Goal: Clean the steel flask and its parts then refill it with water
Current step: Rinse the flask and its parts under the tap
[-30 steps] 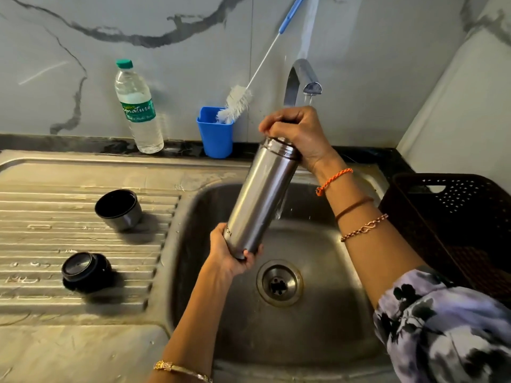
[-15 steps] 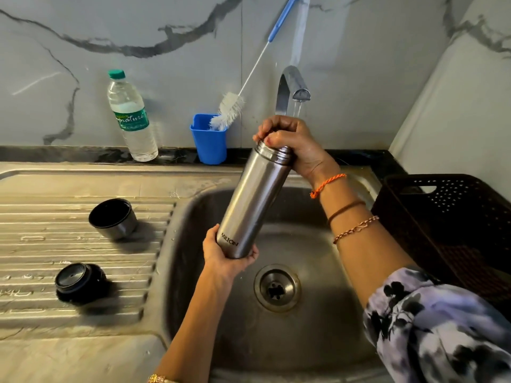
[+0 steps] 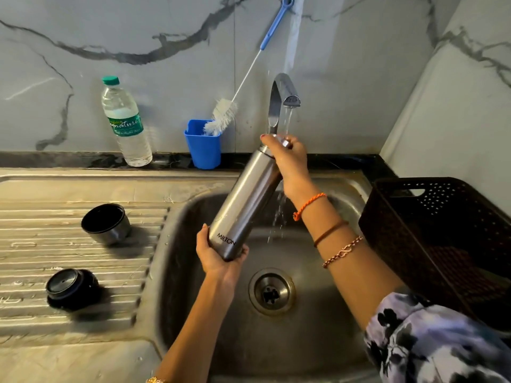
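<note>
Steel flask (image 3: 244, 205) held tilted over the sink basin (image 3: 318, 327), base low and toward the camera, mouth high and away, directly beneath the tap spout (image 3: 284, 92). Left hand (image 3: 218, 258) cupped under the base, fingers and thumb curled round the bottom edge, just below the printed brand lettering. Right hand (image 3: 290, 161) wrapped over the neck and mouth, fingers curled across the top rim; mouth itself largely covered, so opening not visible. Water stream (image 3: 287, 120) falling from the spout onto the right-hand grip, with drops spilling below the right wrist into the basin. Drain (image 3: 272, 291) below and slightly right of the left-hand grip. Left of the left-hand grip, on the ribbed drainboard (image 3: 41, 261): black-lined steel cup (image 3: 106, 223) lying tilted, and nearer the camera a black stopper cap (image 3: 70, 287), the two well apart. Beyond the grips, against the marble wall: blue holder (image 3: 203, 150) with a white bottle brush (image 3: 222, 116) leaning in it, and further left a plastic water bottle (image 3: 124, 123) upright. Right of the right-hand grip, a dark perforated basket (image 3: 442, 230) beside the basin.
</note>
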